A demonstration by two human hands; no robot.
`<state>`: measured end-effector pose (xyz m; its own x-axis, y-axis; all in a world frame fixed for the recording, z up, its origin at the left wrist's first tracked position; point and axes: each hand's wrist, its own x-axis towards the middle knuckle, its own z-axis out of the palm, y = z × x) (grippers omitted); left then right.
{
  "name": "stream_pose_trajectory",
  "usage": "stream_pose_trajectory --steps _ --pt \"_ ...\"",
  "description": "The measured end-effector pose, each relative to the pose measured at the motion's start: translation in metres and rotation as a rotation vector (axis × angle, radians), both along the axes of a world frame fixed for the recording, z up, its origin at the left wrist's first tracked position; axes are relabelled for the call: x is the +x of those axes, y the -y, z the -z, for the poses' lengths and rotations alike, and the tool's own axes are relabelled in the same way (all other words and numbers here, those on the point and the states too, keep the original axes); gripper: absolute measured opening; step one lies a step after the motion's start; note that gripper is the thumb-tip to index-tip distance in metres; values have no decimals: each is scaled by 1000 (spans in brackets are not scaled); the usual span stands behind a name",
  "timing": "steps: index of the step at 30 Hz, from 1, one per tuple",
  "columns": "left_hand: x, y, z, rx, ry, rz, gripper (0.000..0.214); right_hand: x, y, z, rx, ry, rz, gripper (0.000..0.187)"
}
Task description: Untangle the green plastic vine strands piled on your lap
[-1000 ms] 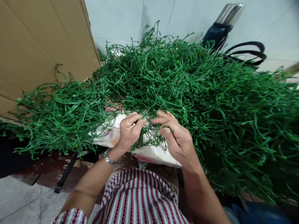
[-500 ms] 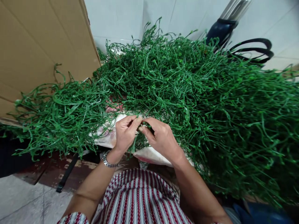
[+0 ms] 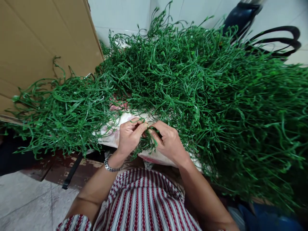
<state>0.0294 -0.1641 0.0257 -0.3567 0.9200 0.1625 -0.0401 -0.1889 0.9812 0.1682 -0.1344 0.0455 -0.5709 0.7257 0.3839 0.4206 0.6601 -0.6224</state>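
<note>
Fingertips: thumb and forefinger of the left hand (image 3: 130,134) pinch a thin green strand (image 3: 141,120), right beside the tips of the right hand (image 3: 170,138)
Right grip: thumb and forefinger close on a small bunch of strands (image 3: 152,138), some hanging below the fingers; the exact hold is partly hidden
Under the hands: a white cloth-like sheet (image 3: 108,136) with pinkish patches, loose strands strewn across it
Wrist: a metal watch (image 3: 110,164) on the left
Lap side: a red-and-white striped shirt (image 3: 146,199)
Greenery: a smaller pile (image 3: 69,115) to the left, a far larger heap (image 3: 178,70) ahead and to the right
Edges: a cardboard panel (image 3: 48,38) upright at left, a pale tiled wall (image 3: 122,14) behind, black loops (image 3: 284,40) at upper right, a worn brown bench (image 3: 81,166) below the smaller pile
</note>
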Motion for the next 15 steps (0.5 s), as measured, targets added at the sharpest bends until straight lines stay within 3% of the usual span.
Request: stream_pose_trajectory --steps 5,8,11,15 --pt "0 6 -3 179 -354 -12 10 5 -5 -2 -372 -97 -98 34" --pt "0 9 -4 214 -415 8 13 5 -6 -1 -492 -143 -119 31" --pt "0 8 -2 114 -260 57 8 4 -7 3 -593 -251 -190 26" --pt "4 3 -1 33 142 70 14 4 -10 10 -758 -376 -268 31"
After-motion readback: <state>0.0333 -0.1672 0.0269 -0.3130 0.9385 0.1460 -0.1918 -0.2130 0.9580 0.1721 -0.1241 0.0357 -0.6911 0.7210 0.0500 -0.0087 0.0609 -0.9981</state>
